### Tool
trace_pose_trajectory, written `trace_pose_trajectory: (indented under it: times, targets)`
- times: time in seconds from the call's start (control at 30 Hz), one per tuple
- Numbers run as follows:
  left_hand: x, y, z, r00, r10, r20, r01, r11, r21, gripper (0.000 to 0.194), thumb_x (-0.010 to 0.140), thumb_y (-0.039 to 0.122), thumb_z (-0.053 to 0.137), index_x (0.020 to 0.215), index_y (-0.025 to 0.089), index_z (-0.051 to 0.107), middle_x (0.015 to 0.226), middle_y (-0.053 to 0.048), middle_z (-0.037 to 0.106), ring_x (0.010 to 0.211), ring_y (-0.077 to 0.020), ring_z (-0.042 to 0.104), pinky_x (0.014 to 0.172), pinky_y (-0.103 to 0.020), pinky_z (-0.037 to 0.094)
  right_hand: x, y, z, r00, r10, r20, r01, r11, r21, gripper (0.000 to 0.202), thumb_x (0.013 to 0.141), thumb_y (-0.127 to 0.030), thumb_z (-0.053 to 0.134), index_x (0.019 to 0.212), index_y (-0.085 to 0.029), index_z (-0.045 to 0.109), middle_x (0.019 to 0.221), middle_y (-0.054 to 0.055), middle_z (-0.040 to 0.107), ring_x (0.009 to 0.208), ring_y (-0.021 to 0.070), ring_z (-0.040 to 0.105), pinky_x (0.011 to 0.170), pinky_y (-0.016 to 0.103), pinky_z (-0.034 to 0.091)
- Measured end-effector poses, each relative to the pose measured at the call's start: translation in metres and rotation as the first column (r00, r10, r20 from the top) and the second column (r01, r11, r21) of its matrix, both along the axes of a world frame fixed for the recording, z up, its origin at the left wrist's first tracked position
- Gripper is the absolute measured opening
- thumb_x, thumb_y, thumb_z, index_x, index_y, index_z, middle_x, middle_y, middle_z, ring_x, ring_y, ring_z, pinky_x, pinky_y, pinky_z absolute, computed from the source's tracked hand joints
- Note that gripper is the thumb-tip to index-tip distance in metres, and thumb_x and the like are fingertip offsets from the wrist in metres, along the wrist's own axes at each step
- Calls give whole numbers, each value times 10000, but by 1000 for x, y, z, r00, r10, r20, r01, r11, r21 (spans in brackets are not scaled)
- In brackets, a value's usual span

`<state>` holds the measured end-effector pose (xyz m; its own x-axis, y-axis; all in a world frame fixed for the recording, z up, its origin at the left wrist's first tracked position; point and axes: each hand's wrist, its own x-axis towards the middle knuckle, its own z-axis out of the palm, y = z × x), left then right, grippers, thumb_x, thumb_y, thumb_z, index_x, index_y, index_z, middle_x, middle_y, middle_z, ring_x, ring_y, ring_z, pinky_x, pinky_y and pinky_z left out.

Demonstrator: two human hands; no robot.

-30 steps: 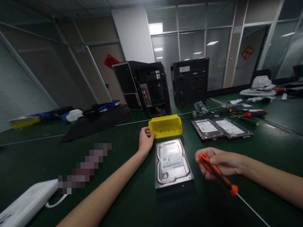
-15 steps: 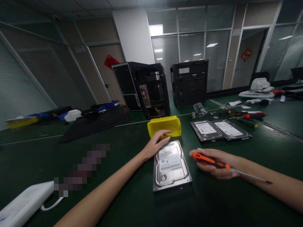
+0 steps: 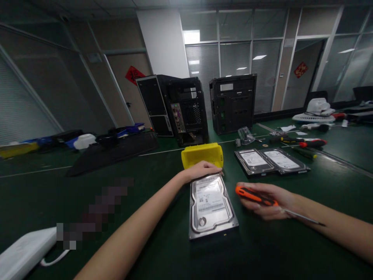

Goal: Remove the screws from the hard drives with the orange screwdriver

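A silver hard drive lies label up on the green table in front of me. My left hand is closed at the drive's far edge, its fingers bent together over the far right corner. What the fingertips do there is partly hidden. Just behind this hand a yellow bin lies with its opening toward me. Right of the drive, my right hand wraps round an orange and black screwdriver, whose shaft points back along my forearm.
Two more hard drives lie side by side at the right. Pliers and screwdrivers with red and yellow handles sit beyond them. Two black computer cases stand at the back. At the near left are a white box and a blurred patch.
My left hand has come out of the yellow bin's mouth to the drive's far right corner, and its fingers have closed. My right hand, still holding the screwdriver, has barely shifted.
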<state>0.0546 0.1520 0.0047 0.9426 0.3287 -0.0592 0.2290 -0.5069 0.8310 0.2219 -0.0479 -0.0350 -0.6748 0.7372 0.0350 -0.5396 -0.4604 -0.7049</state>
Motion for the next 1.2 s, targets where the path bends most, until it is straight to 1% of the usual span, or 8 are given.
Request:
trace_pose_trajectory:
  times: [0.47, 0.63, 0.7, 0.77, 0.87, 0.93, 1.03, 1.2]
  targets:
    - [-2, -6, 4, 998, -3, -61, 4, 1000, 8, 317, 799, 448, 522, 882, 216, 722, 888, -34, 704, 821, -179, 623, 705, -236, 460, -3, -4, 7, 998, -58, 23, 57, 996, 62, 275, 910, -268, 373, 1183, -262, 344, 915, 20, 520, 396, -26, 351, 327, 94, 205]
    - [-24, -10, -7, 971, 173, 167, -194, 974, 116, 326, 825, 422, 484, 900, 200, 710, 885, -59, 699, 824, -214, 620, 737, -299, 476, -3, -6, 8, 999, -45, 23, 43, 997, 70, 252, 929, -231, 314, 1177, -254, 354, 907, 21, 526, 378, -31, 333, 316, 95, 200]
    - [-43, -14, -13, 896, 309, 319, -407, 857, 315, 316, 847, 400, 456, 936, 211, 693, 974, -65, 672, 907, -223, 596, 815, -333, 455, -3, -6, 8, 999, -41, 31, 39, 997, 68, 253, 925, -232, 334, 1177, -256, 354, 905, 16, 530, 375, -34, 328, 318, 92, 205]
    - [-66, -18, -17, 821, 422, 383, -570, 623, 535, 330, 865, 396, 416, 1019, 223, 650, 1070, -74, 622, 1008, -240, 544, 908, -390, 396, -3, -7, 8, 999, -39, 38, 36, 997, 73, 260, 918, -232, 358, 1176, -257, 356, 902, 11, 532, 372, -36, 322, 319, 91, 210]
    - [-102, -19, -20, 777, 528, 341, -545, 294, 785, 414, 832, 448, 445, 1183, 251, 539, 1180, -95, 541, 1111, -306, 449, 969, -517, 282, -2, -8, 8, 997, -55, 59, 50, 996, 74, 267, 908, -243, 390, 1173, -258, 362, 894, 1, 530, 370, -39, 312, 318, 89, 208]
    - [-124, -13, -21, 743, 600, 295, -483, 175, 858, 481, 825, 462, 435, 1252, 244, 471, 1231, -114, 495, 1142, -321, 413, 995, -549, 217, -2, -8, 8, 995, -72, 72, 67, 995, 73, 273, 901, -251, 408, 1171, -261, 363, 891, -4, 530, 371, -39, 311, 319, 88, 206]
    - [-148, 3, -24, 611, 759, 225, -456, 105, 884, 607, 806, 537, 389, 1308, 196, 408, 1320, -156, 402, 1200, -385, 329, 964, -655, 149, -3, -9, 8, 994, -77, 76, 72, 995, 68, 277, 901, -253, 409, 1174, -261, 364, 892, -3, 534, 372, -39, 314, 324, 90, 209]
    - [-159, 22, -28, 498, 861, 101, -512, 197, 836, 737, 765, 635, 357, 1381, 234, 291, 1454, -136, 213, 1240, -466, 242, 872, -737, 185, -3, -9, 8, 996, -74, 55, 70, 995, 69, 283, 903, -248, 399, 1181, -266, 351, 896, -1, 531, 371, -38, 308, 320, 92, 196]
